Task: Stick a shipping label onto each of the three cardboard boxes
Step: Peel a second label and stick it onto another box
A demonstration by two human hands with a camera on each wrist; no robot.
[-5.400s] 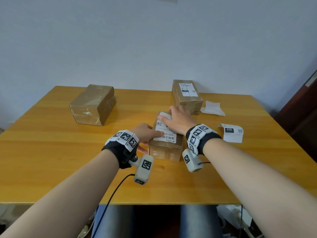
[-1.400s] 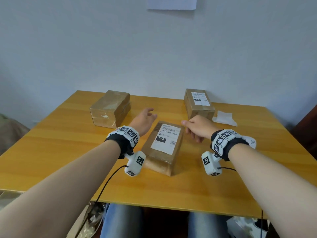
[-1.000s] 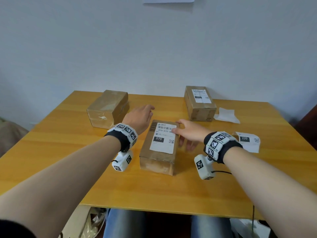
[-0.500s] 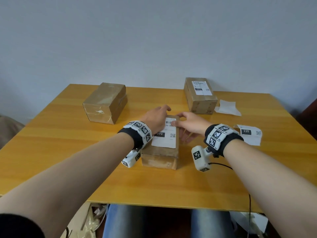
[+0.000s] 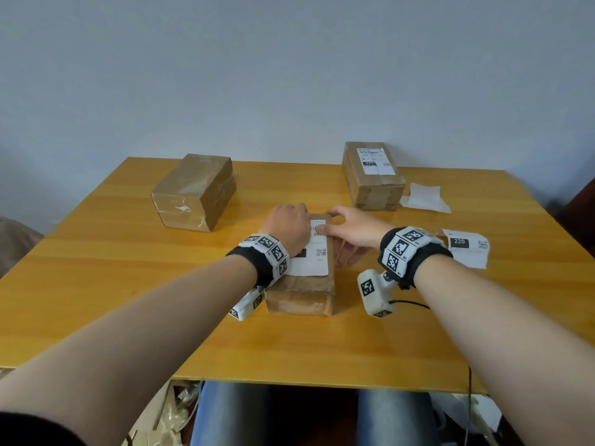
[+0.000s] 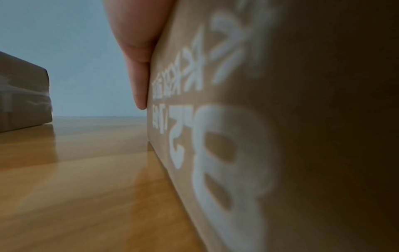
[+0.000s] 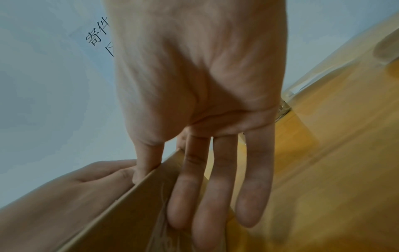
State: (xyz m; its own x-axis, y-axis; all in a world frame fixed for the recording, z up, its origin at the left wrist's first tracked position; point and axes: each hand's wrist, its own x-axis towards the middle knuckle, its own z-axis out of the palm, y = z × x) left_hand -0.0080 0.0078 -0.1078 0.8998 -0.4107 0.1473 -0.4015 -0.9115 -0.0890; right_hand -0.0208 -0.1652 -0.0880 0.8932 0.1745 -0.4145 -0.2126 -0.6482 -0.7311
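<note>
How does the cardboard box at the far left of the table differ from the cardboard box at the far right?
The far-left brown cardboard box has no label on its top; the far-right brown cardboard box carries a white shipping label marked 220. The left box lies angled across the wooden table; the right box points almost straight away. White backing paper lies beside the right box only. Both are taped shut and untouched by hands.
</note>
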